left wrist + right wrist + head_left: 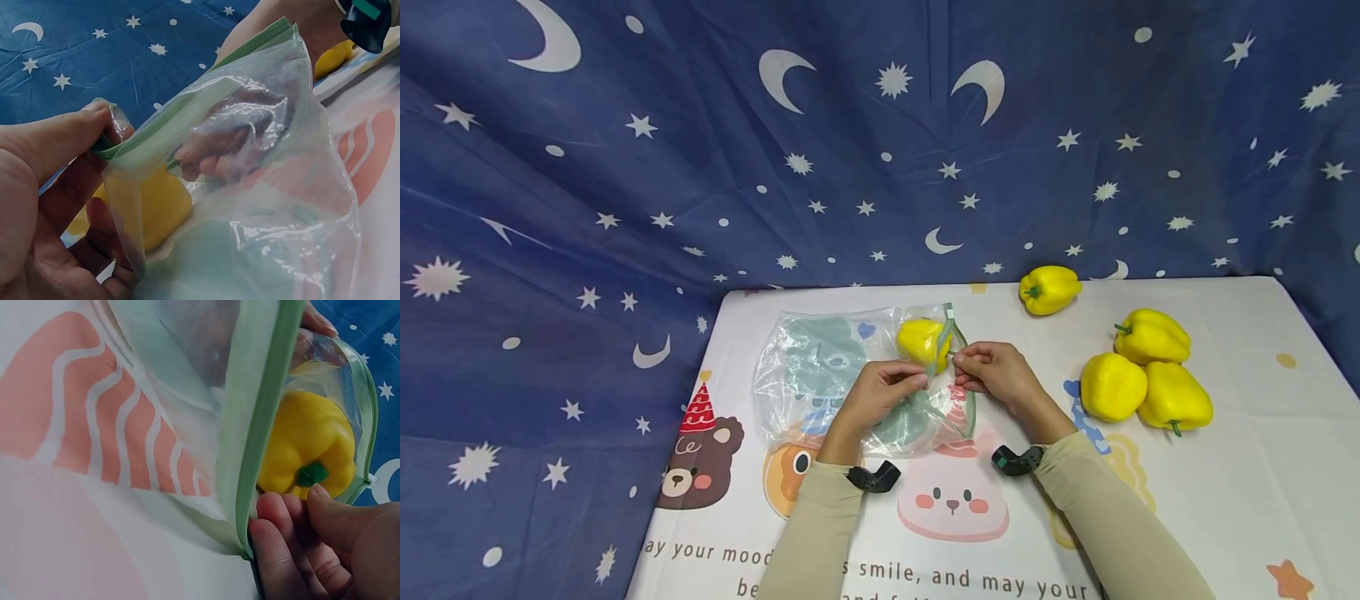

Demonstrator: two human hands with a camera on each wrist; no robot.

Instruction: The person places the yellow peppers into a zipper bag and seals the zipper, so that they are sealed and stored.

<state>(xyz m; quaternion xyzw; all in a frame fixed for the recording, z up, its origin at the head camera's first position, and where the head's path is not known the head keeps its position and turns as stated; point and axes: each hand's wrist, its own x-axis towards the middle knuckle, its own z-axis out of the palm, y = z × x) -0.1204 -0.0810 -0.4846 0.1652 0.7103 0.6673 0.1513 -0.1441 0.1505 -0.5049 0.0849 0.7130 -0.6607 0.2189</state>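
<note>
A clear plastic zip bag (808,367) with a green closure strip lies on the table, its mouth towards the right. Just inside the mouth sits a yellow bell pepper (917,340), its green stem (312,474) facing out. My left hand (883,393) pinches the bag's green-edged rim (187,106) between thumb and fingers, holding the mouth apart. From the right, my right hand (996,372) reaches into the opening. Its thumb and curled fingertips (317,491) are right at the stem, gripping it. The left wrist view shows those fingers through the clear plastic.
Three yellow bell peppers (1112,387) stand clustered on the right of the table. Another yellow bell pepper (1049,290) lies near the back edge. A white cloth (1262,467) with cartoon prints covers the table, and a dark blue star-patterned curtain (850,150) hangs behind and to the left.
</note>
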